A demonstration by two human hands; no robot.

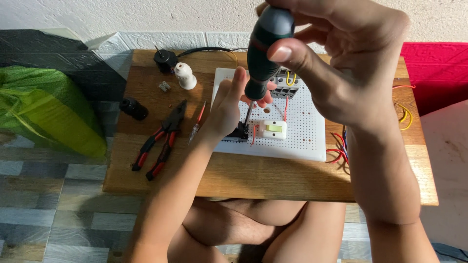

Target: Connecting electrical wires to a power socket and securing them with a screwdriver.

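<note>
Head view: right hand [351,63] grips screwdriver [265,48] upright, tip down on black part [240,131] near board's [292,146] front edge; left hand [226,109] pinches part.

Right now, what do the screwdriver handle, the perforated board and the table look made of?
Screwdriver handle: dark green, likely rubbery plastic, matte sheen, red band. Perforated board: white, probably plastic, smooth with a regular hole grid. Table: wood, visible grain and plank seams, low-gloss finish.
</note>
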